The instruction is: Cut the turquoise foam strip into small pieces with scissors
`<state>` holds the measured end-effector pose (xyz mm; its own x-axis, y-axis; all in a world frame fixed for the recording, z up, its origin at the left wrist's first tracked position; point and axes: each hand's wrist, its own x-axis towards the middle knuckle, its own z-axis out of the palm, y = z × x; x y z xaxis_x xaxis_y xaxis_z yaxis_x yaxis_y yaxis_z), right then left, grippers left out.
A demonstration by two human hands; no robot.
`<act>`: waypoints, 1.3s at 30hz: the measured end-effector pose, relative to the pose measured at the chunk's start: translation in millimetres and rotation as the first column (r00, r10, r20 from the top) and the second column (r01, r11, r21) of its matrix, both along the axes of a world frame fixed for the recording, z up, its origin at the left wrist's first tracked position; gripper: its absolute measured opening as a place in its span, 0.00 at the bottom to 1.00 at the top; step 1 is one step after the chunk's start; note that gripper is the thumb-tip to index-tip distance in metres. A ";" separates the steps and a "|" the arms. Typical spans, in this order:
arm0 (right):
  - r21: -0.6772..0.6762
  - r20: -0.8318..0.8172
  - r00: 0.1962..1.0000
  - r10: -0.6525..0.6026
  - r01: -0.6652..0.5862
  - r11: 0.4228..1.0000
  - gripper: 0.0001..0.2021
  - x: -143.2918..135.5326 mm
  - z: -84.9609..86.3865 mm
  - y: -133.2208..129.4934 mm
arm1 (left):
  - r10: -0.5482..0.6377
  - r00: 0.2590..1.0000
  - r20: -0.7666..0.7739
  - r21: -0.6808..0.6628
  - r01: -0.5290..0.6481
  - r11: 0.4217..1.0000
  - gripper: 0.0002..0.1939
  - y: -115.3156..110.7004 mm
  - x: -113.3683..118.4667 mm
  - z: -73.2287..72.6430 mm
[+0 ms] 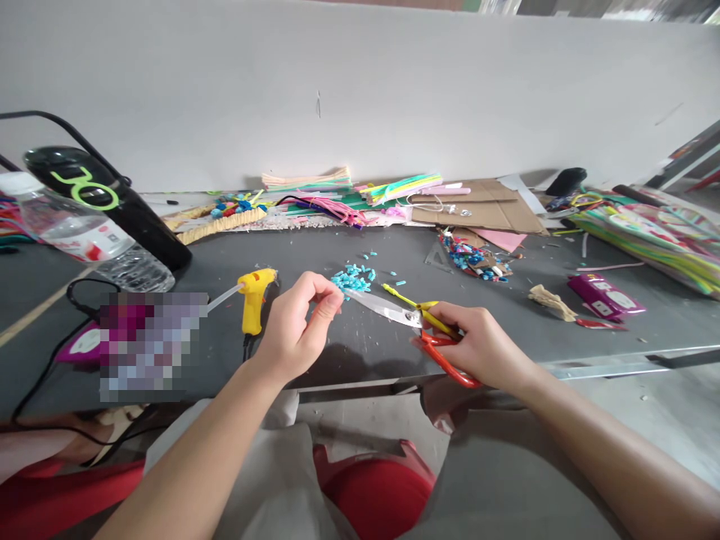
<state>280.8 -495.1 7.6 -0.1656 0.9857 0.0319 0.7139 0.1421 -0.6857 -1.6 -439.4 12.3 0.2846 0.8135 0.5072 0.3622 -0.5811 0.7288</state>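
Note:
My right hand [478, 345] grips a pair of scissors [388, 307] by its red handle. Its silver blades point left, over the dark table. A thin yellow rod-like piece [400, 294] runs alongside the blades and into the same hand; its kind is unclear. My left hand [304, 326] is closed in a pinch close to the blade tips, and anything between its fingers is too small or hidden to make out. Just beyond the tips lies a loose pile of short light-blue cut pieces [357, 277], with a few scattered around it.
Left of my left hand lies a yellow glue gun [256, 300]. A water bottle [106, 240] and a black bottle [129, 214] lean farther left. Bundles of coloured stems [402, 187] and cardboard [478, 204] line the wall. A purple box [606, 295] sits at right.

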 end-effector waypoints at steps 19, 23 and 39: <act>-0.002 0.010 1.000 -0.001 0.001 1.000 0.15 0.2 1.0 0.2 | -0.008 1.000 -0.016 0.024 0.008 1.000 0.06 0.6 -0.2 -1.0; -0.019 0.008 1.000 -0.001 0.001 1.000 0.14 0.1 1.7 0.5 | -0.012 1.000 -0.013 0.029 0.012 1.000 0.05 1.4 -0.5 -2.4; -0.043 0.003 1.000 0.001 -0.001 0.999 0.12 0.2 1.4 0.7 | -0.023 1.000 -0.018 0.096 0.025 0.995 0.04 3.0 -1.3 -3.4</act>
<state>281.0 -494.4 9.0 -0.1663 0.9860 -0.0106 0.7156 0.1133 -0.6893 -2.9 -436.4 8.9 0.3125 0.7541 0.5776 0.3587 -0.6567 0.6634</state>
